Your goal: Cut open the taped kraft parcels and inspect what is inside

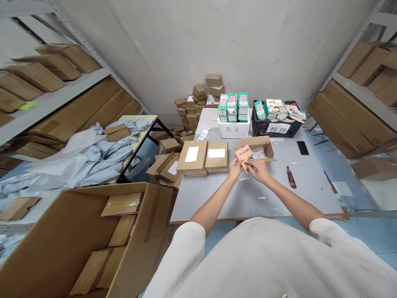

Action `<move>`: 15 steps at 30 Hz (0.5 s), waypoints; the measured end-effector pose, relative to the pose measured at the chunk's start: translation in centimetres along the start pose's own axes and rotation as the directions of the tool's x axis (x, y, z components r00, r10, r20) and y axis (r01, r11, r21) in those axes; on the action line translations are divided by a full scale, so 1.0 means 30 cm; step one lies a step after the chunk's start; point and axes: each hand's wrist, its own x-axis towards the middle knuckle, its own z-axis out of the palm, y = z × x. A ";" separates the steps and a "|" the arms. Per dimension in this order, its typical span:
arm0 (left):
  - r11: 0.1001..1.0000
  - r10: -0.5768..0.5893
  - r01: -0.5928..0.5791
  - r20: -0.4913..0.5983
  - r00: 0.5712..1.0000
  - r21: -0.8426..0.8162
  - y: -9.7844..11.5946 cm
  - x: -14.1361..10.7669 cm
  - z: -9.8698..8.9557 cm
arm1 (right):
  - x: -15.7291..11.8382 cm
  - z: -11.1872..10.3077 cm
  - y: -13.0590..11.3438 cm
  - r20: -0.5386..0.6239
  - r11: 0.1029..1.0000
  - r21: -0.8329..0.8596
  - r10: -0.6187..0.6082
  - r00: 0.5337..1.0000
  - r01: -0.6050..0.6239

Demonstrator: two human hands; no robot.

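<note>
Orange printed card (242, 151): where does it stand at the time of inspection?

Held up in both hands over the grey table (201, 198), in front of the open carton (256, 142) as seen from the head camera. Whether it is a single card or a thin booklet cannot be determined.

State of the left hand (235, 167)?

Grasping the card at its left edge, fingers bent.

And the right hand (259, 169)?

Grasping the lower right part, fingertips on the multicoloured portion. The forearms come in from the near edge of the table.

Condition of the carton?

Flaps up, with pale wrapping (260, 152) visible inside; further contents cannot be made out.

Items to the left of the hands?

Two shut cardboard boxes, side by side: a larger box (201, 156) and a smaller box (217, 166), each bearing a white label on top.

To the right?

One red-and-black utility knife (290, 178), lying near the right forearm, and a dark phone (302, 148) beyond it.

At the back of the table?

One white bin (235, 131) filled with green-and-white boxes (232, 103); just beside it, a black crate (257, 126) of booklets (276, 106). Both containers carry handwritten lettering.
</note>
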 end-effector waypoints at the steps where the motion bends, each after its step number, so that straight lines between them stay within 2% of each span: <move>1: 1.000 -0.003 0.003 -0.017 1.000 -0.004 0.002 -0.001 -0.010 | -0.003 0.001 0.007 -0.018 0.999 0.020 0.025 1.000 -0.025; 4: 1.000 -0.009 0.008 -0.048 0.999 -0.008 0.009 -0.002 -0.038 | -0.020 -0.004 0.039 -0.089 0.987 0.092 0.138 0.986 -0.130; 7: 1.000 -0.017 0.017 -0.050 0.999 -0.018 0.014 0.001 -0.052 | -0.049 -0.017 0.070 -0.119 0.936 0.201 0.315 0.941 -0.288; 9: 0.999 -0.023 0.022 -0.035 0.999 -0.025 0.013 0.005 -0.050 | -0.071 -0.030 0.083 -0.064 0.857 0.305 0.454 0.889 -0.415; 11: 0.999 -0.028 0.028 -0.013 1.000 -0.025 0.008 0.011 -0.039 | -0.090 -0.046 0.090 0.042 0.749 0.409 0.554 0.831 -0.520; 13: 0.999 -0.032 0.032 0.009 0.999 -0.019 0.000 0.017 -0.023 | -0.103 -0.066 0.091 0.148 0.645 0.498 0.595 0.790 -0.579; 15: 0.999 -0.034 0.035 0.026 0.999 -0.013 -0.009 0.023 -0.003 | -0.111 -0.090 0.091 0.210 0.560 0.577 0.602 0.771 -0.595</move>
